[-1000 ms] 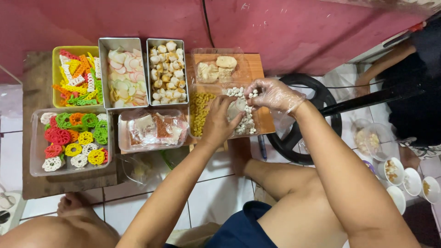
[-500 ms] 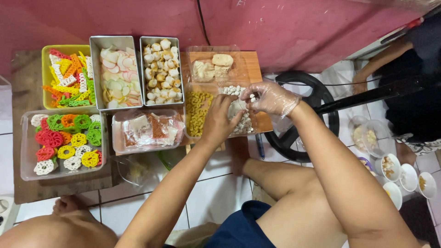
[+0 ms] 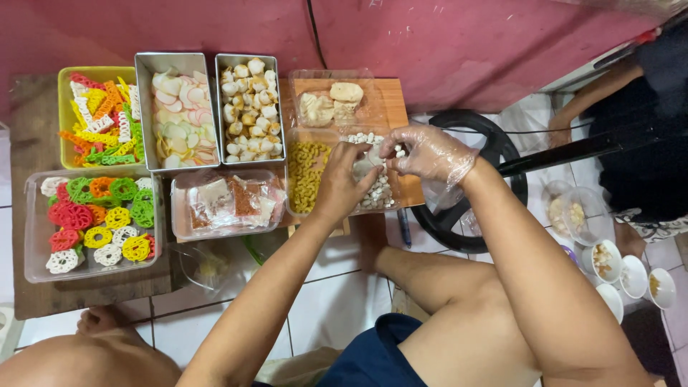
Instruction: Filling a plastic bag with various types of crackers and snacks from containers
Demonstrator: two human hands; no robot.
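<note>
In the head view, your left hand point(image 3: 344, 183) and your right hand point(image 3: 430, 152), the right one in a thin plastic glove, meet over the clear tray point(image 3: 295, 172) of yellow curly crackers point(image 3: 307, 175) and small white pieces point(image 3: 380, 190). Both sets of fingers are pinched together on a small whitish piece point(image 3: 367, 163) held between them. It sits at three o'clock from your left fingers, at nine from your right, both about equally near. Its long axis I cannot tell.
</note>
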